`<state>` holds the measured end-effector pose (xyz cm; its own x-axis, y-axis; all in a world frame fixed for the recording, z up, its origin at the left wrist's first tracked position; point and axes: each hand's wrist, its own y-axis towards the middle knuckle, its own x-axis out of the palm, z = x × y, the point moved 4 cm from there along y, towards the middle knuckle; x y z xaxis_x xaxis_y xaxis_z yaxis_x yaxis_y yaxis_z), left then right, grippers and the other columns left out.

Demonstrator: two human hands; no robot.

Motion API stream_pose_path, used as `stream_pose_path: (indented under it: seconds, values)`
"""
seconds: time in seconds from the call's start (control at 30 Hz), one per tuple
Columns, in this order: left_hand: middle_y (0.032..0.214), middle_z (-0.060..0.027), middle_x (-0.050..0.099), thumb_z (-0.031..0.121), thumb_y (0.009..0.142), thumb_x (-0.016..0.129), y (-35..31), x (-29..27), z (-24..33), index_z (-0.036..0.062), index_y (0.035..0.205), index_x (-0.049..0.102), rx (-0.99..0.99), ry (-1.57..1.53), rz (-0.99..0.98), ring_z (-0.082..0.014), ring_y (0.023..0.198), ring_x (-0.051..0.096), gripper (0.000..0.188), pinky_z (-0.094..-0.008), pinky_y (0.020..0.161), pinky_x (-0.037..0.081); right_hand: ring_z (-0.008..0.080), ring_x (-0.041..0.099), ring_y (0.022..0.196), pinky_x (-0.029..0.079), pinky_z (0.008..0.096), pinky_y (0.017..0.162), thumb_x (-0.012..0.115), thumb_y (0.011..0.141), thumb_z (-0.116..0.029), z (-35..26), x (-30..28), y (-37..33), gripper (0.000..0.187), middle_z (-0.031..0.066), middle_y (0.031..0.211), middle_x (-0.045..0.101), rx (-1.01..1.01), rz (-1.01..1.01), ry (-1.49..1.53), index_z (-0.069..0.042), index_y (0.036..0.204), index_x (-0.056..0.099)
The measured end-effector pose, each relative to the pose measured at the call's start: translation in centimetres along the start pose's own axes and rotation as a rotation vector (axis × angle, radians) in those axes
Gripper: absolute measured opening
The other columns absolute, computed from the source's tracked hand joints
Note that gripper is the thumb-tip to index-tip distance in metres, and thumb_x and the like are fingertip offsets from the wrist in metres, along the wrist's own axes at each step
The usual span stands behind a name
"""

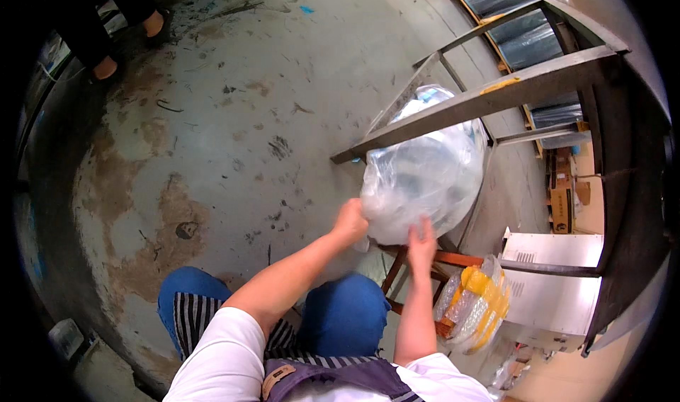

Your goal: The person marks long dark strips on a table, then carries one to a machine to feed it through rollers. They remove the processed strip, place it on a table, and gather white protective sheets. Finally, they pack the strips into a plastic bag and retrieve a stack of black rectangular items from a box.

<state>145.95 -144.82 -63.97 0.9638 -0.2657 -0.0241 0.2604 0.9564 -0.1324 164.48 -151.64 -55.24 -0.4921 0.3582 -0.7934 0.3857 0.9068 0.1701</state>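
A large bulging clear plastic bag (425, 179) stands in front of me, partly inside a metal frame. What fills it shows only as pale, bluish shapes. My left hand (350, 221) is closed on the bag's near left edge, pinching the loose film. Against the bag's near side lies my right hand (423, 245), with its fingers stretched out and apart. Beneath the right forearm is a reddish-brown wooden stool or frame (457, 259). Beside that arm sits a bundle in bubble wrap with yellow tape (478, 299).
A dark metal frame (453, 115) crosses over the bag, its bars reaching right. White metal cabinets (549, 289) stand at right. Film-wrapped stacks (528, 44) sit on pallets at far right, near cardboard boxes (561, 200). Another person's feet (152, 25) are on the stained grey floor (234, 119), far left.
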Motion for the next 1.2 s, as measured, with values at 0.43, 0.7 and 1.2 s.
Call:
stream_pose_path:
  seconds: [0.43,0.7,1.2]
  values:
    - [0.110,-0.0005,0.064,0.027,0.063,0.068,1.3,-1.6,9.8,0.0133,0.090,0.073,0.843,1.207,-0.446,-0.0214,0.122,0.041,0.030,-0.0382,0.108,0.026,0.0302,0.043,0.125,0.038,0.0506,0.100,0.057,0.080,-0.021,-2.7,8.6,-0.4,0.063,0.0115,0.137,0.046,0.545,-0.634,1.827,-0.007,0.138,0.037]
    - [0.129,-0.0088,0.053,0.020,0.073,0.060,-0.7,-4.2,8.3,0.0058,0.108,0.066,0.730,1.238,-0.241,-0.0274,0.136,0.029,0.038,-0.0455,0.114,0.016,0.0313,0.051,0.118,0.043,0.0486,0.098,0.058,0.085,-0.004,0.1,12.8,7.6,0.049,0.0137,0.129,0.052,0.629,-0.266,1.576,-0.003,0.132,0.045]
    - [0.120,-0.0111,0.055,0.011,0.070,0.069,-25.2,-27.3,10.5,0.0077,0.103,0.063,0.123,1.152,-0.114,-0.0319,0.125,0.043,0.033,-0.0517,0.106,0.027,0.0392,0.057,0.110,0.046,0.0427,0.092,0.055,0.077,-0.014,0.1,16.4,18.0,0.037,0.0233,0.117,0.060,0.145,-0.600,-0.741,0.003,0.108,0.062]
